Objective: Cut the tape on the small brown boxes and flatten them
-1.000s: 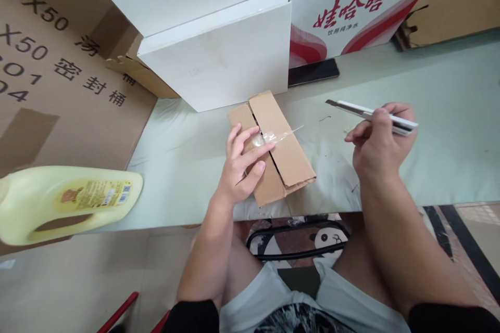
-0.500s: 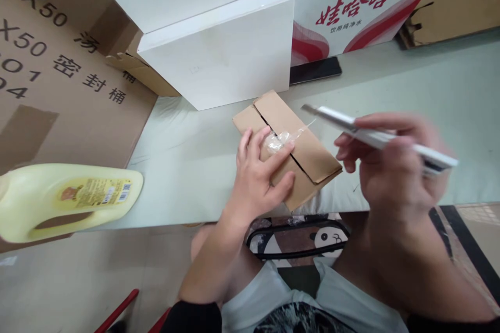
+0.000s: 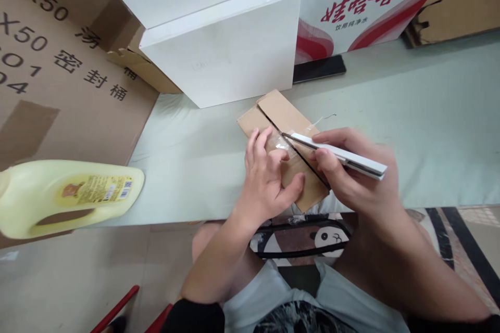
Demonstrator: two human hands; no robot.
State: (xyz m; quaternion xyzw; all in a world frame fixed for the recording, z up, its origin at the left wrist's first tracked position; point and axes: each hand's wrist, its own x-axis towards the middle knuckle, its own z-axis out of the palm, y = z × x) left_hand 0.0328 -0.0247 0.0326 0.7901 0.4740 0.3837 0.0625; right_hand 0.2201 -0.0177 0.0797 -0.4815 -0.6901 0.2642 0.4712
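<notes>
A small brown cardboard box [image 3: 283,106] lies at an angle near the table's front edge, a dark seam running between its top flaps. Crumpled clear tape [image 3: 279,141] sits across that seam. My left hand [image 3: 267,177] rests on the box beside the tape, fingers apart and slightly bent. In my right hand [image 3: 359,177] is a white utility knife [image 3: 339,155], its blade tip at the seam next to the tape. The blade's depth in the seam cannot be made out.
A yellow bottle [image 3: 97,192] lies at the left of the cloth-covered table [image 3: 429,114]. Behind stand a white box [image 3: 222,57], a red-and-white carton [image 3: 351,15] and a big brown carton [image 3: 89,130]. A dark phone [image 3: 320,68] lies before the red-and-white carton.
My right hand has moved left and down, bringing the knife from above the table to the box seam. My left hand stays on the box, its index finger now more bent.
</notes>
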